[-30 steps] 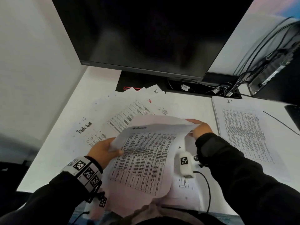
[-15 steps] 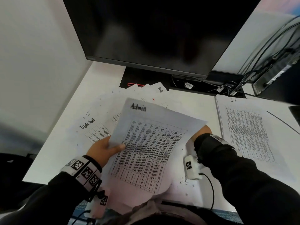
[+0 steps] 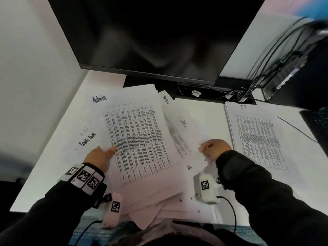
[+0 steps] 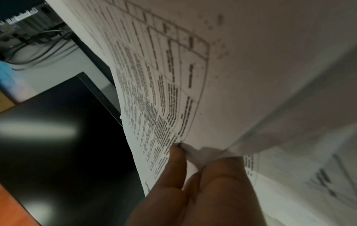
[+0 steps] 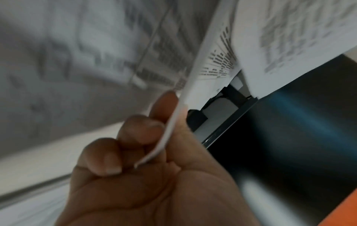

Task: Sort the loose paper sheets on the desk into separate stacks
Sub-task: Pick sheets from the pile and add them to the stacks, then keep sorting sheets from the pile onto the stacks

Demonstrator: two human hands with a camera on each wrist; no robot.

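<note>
My left hand (image 3: 101, 157) grips a bundle of printed sheets by its left edge; the top one is headed "Admin" (image 3: 134, 135). In the left wrist view the fingers (image 4: 177, 165) pinch the paper (image 4: 173, 76) from below. My right hand (image 3: 213, 148) pinches the edge of another sheet (image 3: 179, 128), blurred and lifted to the right of the bundle; the right wrist view shows that sheet's edge (image 5: 173, 122) between thumb and curled fingers. A "Task list" sheet (image 3: 85, 141) lies flat on the desk at the left. An "IT" stack (image 3: 257, 137) lies at the right.
A black monitor (image 3: 150, 36) stands at the back of the white desk (image 3: 53, 157). Cables (image 3: 236, 93) and a dark computer case (image 3: 301, 77) are at the back right. More loose sheets (image 3: 170, 206) overhang the near edge. A white wall (image 3: 32, 68) borders the left.
The Admin bundle has swung up and to the left in my left hand. My right hand has moved right and now pinches a separate sheet, pulled away from under the bundle.
</note>
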